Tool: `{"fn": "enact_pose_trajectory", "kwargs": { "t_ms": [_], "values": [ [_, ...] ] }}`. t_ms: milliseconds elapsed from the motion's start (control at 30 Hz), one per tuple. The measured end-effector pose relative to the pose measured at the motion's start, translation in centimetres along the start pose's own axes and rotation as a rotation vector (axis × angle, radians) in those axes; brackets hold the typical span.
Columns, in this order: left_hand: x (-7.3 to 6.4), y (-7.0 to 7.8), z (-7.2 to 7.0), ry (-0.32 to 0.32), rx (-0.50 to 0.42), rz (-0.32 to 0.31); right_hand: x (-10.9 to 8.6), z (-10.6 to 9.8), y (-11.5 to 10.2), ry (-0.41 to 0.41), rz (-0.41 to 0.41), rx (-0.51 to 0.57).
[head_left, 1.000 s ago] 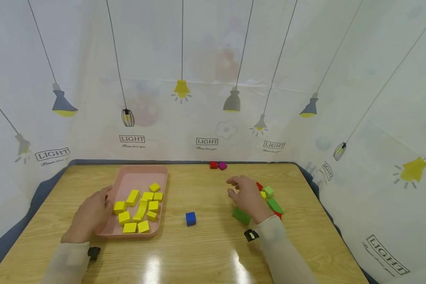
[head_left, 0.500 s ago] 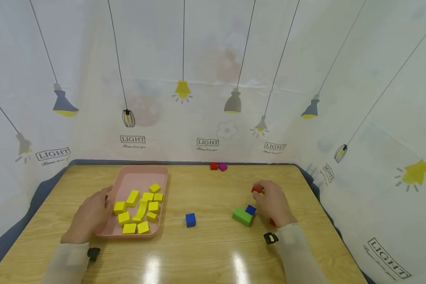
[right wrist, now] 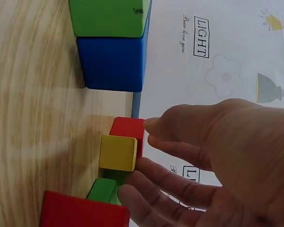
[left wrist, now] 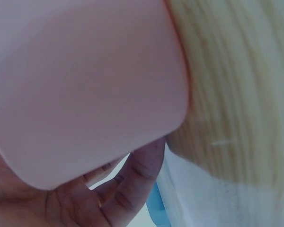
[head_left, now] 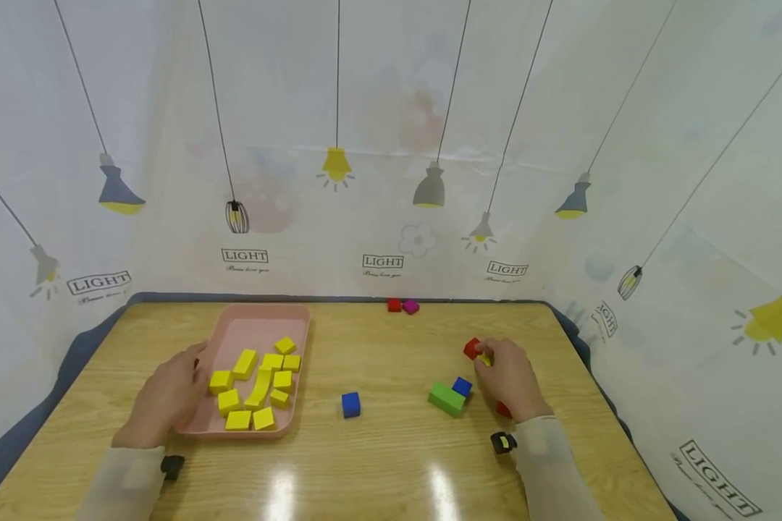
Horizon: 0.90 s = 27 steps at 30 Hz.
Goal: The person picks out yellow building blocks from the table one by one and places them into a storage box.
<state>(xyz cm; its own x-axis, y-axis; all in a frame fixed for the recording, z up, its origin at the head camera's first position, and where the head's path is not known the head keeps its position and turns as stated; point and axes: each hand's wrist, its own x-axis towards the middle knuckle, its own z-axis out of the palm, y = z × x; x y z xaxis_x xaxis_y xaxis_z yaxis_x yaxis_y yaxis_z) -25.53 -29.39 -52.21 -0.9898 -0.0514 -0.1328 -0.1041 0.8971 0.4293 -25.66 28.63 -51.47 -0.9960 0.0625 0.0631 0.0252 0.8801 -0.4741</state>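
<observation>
At the left edge of the pink tray, my left hand holds the rim, its fingers bent along the tray wall in the left wrist view. Several yellow blocks lie in the tray. My right hand reaches into the blocks on the right, thumb and fingers apart. Its fingertips are right at a small yellow cube, which overlaps a red block in the right wrist view. A green block lies by the fingers, partly hidden, and another red block is nearer the wrist.
A green block and a blue cube lie together left of my right hand. Another blue cube is alone mid-table. A red block and a magenta block sit at the back edge, before a printed curtain.
My right hand has moved right and in toward the small yellow cube, uncovering the blue cube beside the green block. The left hand stays at the tray.
</observation>
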Motion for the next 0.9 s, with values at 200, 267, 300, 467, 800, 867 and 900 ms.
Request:
{"fn": "enact_pose_trajectory", "kwargs": {
  "t_ms": [200, 267, 300, 467, 800, 867, 900],
  "values": [
    [0.07, -0.39, 0.32, 0.001, 0.004, 0.002, -0.12, 0.01, -0.04, -0.011, 0.013, -0.016],
    [0.07, -0.40, 0.39, 0.001, 0.001, -0.002, -0.18, -0.02, -0.04, -0.012, 0.020, -0.019],
    [0.07, -0.36, 0.40, 0.003, 0.000, -0.002, -0.18, -0.04, -0.03, -0.013, 0.023, -0.019],
    [-0.01, -0.08, 0.25, 0.011, -0.005, 0.005, -0.05, -0.04, -0.08, -0.017, 0.029, -0.012],
    [0.00, -0.02, 0.26, 0.004, -0.006, -0.009, 0.08, 0.35, -0.01, -0.021, 0.035, 0.001],
    [-0.03, -0.02, 0.28, 0.008, -0.003, -0.006, 0.04, 0.38, -0.05, -0.017, 0.026, 0.002],
    [-0.06, -0.02, 0.28, 0.010, 0.000, -0.004, 0.03, 0.39, -0.07, -0.015, 0.022, 0.002]
  ]
}}
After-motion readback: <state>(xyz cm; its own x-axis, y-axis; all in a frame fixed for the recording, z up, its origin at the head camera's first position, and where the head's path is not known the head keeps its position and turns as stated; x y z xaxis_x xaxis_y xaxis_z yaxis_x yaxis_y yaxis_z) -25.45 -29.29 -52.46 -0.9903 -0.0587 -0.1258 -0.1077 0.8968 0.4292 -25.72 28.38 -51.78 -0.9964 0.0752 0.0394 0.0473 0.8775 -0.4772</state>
